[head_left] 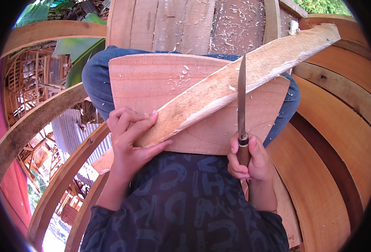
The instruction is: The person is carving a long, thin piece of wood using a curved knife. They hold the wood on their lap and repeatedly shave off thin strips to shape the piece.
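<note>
My left hand point(131, 140) is closed round the near end of a long, pale wooden strip point(219, 90), thumb on the near edge and fingers over the far one. The strip slants up to the right, with whitish cut wood along its lower edge. My right hand point(251, 158) grips the dark handle of a knife point(241, 98). Its narrow blade points away from me and overlaps the strip in this view; whether it touches cannot be made out. Beneath the strip, a wide reddish board point(147, 80) lies across my lap, with a few shavings on it.
A plank floor point(168, 25) ahead is strewn with wood shavings. Wooden slats point(320, 138) rise at my right, and curved-looking rails point(55, 96) run along my left. Beyond those rails are corrugated sheets point(69, 130) and large green leaves point(82, 50).
</note>
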Motion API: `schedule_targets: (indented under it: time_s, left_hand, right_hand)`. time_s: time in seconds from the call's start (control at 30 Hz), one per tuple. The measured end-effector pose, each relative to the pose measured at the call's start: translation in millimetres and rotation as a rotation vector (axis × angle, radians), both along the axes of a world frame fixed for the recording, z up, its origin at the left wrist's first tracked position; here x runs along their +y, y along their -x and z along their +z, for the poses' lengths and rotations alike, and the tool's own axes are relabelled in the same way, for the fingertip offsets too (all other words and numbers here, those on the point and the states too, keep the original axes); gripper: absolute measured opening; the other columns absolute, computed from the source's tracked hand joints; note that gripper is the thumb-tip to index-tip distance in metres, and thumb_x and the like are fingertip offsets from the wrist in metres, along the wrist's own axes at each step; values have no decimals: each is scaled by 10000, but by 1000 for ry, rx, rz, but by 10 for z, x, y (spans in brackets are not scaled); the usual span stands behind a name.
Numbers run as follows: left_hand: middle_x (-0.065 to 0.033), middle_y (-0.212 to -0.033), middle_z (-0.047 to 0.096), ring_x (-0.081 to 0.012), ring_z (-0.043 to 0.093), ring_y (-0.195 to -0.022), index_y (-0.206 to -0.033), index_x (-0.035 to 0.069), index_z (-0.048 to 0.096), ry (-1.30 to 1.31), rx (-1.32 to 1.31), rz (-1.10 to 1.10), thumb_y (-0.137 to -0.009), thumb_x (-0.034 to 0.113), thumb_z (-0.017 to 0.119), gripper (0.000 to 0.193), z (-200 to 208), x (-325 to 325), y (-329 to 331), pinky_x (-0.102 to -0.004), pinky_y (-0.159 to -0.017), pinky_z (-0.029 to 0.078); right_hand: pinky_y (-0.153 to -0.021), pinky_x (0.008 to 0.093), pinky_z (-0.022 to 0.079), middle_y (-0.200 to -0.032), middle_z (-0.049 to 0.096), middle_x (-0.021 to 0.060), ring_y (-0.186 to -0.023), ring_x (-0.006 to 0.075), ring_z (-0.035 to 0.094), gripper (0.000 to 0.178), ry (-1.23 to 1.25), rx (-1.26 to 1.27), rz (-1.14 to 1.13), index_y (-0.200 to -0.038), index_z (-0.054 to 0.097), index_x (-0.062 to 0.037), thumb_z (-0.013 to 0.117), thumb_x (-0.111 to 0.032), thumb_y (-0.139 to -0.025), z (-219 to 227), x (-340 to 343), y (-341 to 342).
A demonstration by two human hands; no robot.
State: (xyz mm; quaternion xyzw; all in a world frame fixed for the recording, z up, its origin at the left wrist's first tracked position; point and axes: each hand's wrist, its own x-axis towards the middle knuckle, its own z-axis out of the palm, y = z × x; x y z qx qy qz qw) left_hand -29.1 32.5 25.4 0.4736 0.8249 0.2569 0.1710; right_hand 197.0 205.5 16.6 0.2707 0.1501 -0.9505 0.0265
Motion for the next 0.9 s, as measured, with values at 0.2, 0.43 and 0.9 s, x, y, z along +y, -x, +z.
schedule_targets:
  time_s: [0.2,0.43,0.9]
  left_hand:
    - [-36,-883,575,-243,478,-934,-1023,46,718,1,-8,24,-456,243,898,626,17,5,-9,-381,-862,378]
    - [-15,-903,609,-240,481,-937,-1029,78,729,-32,-35,40,-473,249,894,605,11,45,-30,-380,-871,364]
    - [-39,-970,618,-275,475,-1008,-996,91,721,-21,-47,-10,-487,329,906,591,27,-73,80,-420,-905,376]
  right_hand:
    - [-275,216,269,-486,367,-4,-304,77,293,446,-567,-420,-455,-1031,421,-71,267,-489,-1024,66,-1,125]
    - [-534,227,390,-634,537,5,-588,60,522,281,-934,49,401,-1098,594,4,514,-243,-990,-50,-400,139]
    - [-282,204,282,-482,389,29,-298,84,327,396,-717,-271,-451,-1049,417,-39,377,-431,-1014,281,130,-417]
